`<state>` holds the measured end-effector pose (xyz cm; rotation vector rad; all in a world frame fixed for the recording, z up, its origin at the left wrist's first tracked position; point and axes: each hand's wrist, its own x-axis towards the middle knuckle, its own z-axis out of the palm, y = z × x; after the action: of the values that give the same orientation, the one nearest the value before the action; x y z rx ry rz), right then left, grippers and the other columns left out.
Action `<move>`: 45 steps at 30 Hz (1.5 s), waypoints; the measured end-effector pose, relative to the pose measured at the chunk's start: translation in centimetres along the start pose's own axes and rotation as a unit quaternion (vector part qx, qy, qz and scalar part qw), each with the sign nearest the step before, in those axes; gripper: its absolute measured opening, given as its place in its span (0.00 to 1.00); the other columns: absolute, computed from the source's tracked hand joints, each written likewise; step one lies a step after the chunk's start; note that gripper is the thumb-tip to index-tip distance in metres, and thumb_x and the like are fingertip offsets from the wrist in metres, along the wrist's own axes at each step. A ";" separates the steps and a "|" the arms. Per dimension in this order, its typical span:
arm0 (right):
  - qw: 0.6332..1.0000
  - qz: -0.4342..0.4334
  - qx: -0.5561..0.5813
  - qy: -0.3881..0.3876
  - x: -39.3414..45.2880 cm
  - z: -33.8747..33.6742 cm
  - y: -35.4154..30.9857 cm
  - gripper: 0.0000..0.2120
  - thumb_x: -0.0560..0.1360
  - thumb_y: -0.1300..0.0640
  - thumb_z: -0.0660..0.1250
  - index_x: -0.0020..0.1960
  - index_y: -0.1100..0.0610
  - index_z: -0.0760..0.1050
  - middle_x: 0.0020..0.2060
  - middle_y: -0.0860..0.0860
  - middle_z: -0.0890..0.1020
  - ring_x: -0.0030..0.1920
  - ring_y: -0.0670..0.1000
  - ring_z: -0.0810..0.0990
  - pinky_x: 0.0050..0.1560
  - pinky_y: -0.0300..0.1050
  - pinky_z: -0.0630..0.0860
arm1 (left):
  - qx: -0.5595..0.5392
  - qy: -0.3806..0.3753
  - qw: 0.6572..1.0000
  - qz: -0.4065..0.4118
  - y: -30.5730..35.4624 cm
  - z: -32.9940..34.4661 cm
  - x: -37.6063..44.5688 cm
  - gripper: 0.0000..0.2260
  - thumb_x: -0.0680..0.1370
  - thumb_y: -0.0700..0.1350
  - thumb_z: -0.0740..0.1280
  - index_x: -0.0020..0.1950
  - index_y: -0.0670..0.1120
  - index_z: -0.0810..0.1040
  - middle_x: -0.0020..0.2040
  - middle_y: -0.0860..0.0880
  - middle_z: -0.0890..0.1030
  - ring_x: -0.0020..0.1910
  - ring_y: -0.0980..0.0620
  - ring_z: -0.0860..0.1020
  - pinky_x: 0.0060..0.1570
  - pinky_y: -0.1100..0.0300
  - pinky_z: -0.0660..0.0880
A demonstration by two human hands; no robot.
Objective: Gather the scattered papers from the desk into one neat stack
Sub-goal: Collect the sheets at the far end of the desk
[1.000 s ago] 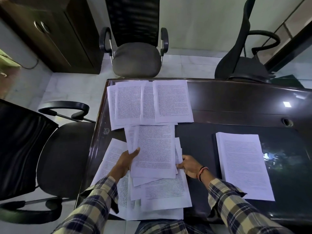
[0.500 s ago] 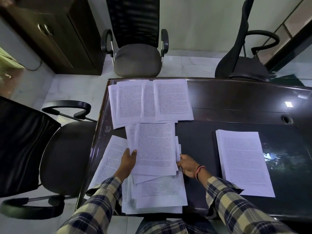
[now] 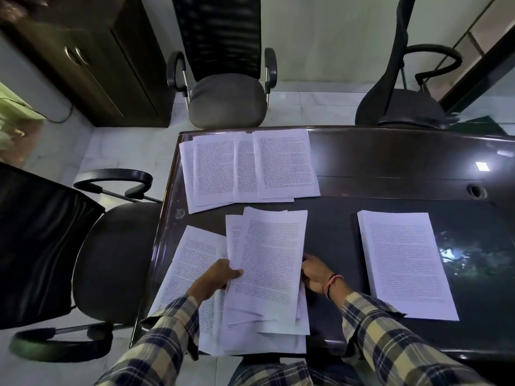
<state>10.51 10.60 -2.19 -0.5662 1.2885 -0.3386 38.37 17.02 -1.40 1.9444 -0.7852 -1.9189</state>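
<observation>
Left hand [image 3: 216, 280] pinches left edge of loose bundle of white printed sheets [image 3: 269, 263]; right hand [image 3: 316, 273] against bundle's right edge, fingers hidden, grip unclear; bundle over scattered white pages [image 3: 189, 271] at near edge of dark glossy desk [image 3: 390, 168]; neat white stack [image 3: 404, 263] well apart to right

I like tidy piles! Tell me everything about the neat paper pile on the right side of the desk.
The neat stack is white paper with small dark print on its top sheet. It is thick, with many sheet edges showing along its left side. It lies flat on the dark, shiny desk, slightly angled. Nothing touches it; both hands are at other papers.
</observation>
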 end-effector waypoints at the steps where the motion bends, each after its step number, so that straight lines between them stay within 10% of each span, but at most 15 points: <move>1: 1.000 0.001 0.000 0.004 -0.1 0.2 0.0 0.10 0.79 0.69 0.65 0.56 0.66 0.82 0.50 0.61 0.86 0.46 0.56 0.85 0.47 0.50 0.82 | -0.038 -0.006 0.999 0.001 -0.1 0.3 0.0 0.15 0.80 0.47 0.73 0.62 0.40 0.80 0.57 0.43 0.86 0.54 0.42 0.86 0.57 0.47 0.83; 7: 1.000 0.007 -0.008 0.024 -0.2 0.9 0.0 0.20 0.79 0.47 0.68 0.59 0.63 0.82 0.56 0.60 0.86 0.50 0.54 0.85 0.54 0.51 0.82 | -0.134 0.043 0.989 0.046 -0.1 1.9 -0.1 0.17 0.78 0.45 0.75 0.65 0.44 0.79 0.60 0.43 0.85 0.54 0.43 0.85 0.56 0.46 0.83; 10: 0.999 -0.022 0.048 0.001 -0.8 0.6 -0.5 0.32 0.79 0.29 0.54 0.63 0.50 0.82 0.57 0.50 0.86 0.58 0.51 0.85 0.62 0.53 0.79 | -0.148 0.041 0.985 0.072 0.4 2.2 -0.2 0.22 0.76 0.38 0.76 0.69 0.45 0.76 0.62 0.44 0.84 0.58 0.42 0.84 0.61 0.41 0.80; 19: 0.981 -0.189 0.044 -0.001 -2.7 -2.2 -3.4 0.21 0.74 0.64 0.76 0.66 0.61 0.78 0.61 0.57 0.84 0.62 0.58 0.83 0.64 0.54 0.78 | -0.143 -0.017 0.971 0.190 4.6 1.6 -1.2 0.22 0.71 0.37 0.73 0.65 0.42 0.80 0.60 0.44 0.86 0.58 0.45 0.84 0.57 0.52 0.81; 25: 0.950 -0.295 -0.046 0.094 -4.1 -2.1 -9.4 0.13 0.74 0.64 0.75 0.59 0.64 0.83 0.53 0.57 0.87 0.54 0.57 0.86 0.58 0.58 0.82 | -0.139 0.049 0.957 0.249 9.9 1.4 -1.6 0.20 0.71 0.34 0.77 0.62 0.35 0.81 0.57 0.37 0.85 0.54 0.38 0.84 0.57 0.40 0.82; 31: 0.895 -0.412 -0.082 0.150 -5.4 -0.8 -13.7 0.14 0.76 0.62 0.74 0.61 0.63 0.82 0.54 0.52 0.86 0.51 0.43 0.86 0.46 0.35 0.81 | -0.171 0.098 0.929 0.313 15.0 2.0 -2.8 0.15 0.77 0.38 0.75 0.64 0.38 0.80 0.55 0.41 0.86 0.53 0.41 0.85 0.49 0.50 0.83; 36: 0.891 -0.417 -0.076 0.160 -5.0 -1.0 -13.0 0.15 0.76 0.62 0.74 0.62 0.62 0.80 0.54 0.51 0.86 0.54 0.46 0.85 0.49 0.40 0.83 | -0.170 0.123 0.926 0.314 15.0 2.4 -2.4 0.13 0.78 0.40 0.75 0.62 0.42 0.81 0.55 0.40 0.85 0.56 0.37 0.83 0.57 0.37 0.82; 45: 0.886 -0.426 -0.070 0.167 -5.3 -0.5 -13.1 0.13 0.76 0.63 0.74 0.60 0.61 0.81 0.52 0.48 0.86 0.54 0.46 0.85 0.47 0.38 0.82 | -0.184 0.145 0.915 0.330 16.2 2.9 -3.1 0.16 0.77 0.39 0.75 0.63 0.48 0.78 0.54 0.46 0.83 0.56 0.44 0.81 0.55 0.46 0.83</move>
<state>9.60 2.57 9.45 -1.2383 1.3352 -1.1177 32.83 6.20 10.13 1.4329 -0.7872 -1.2311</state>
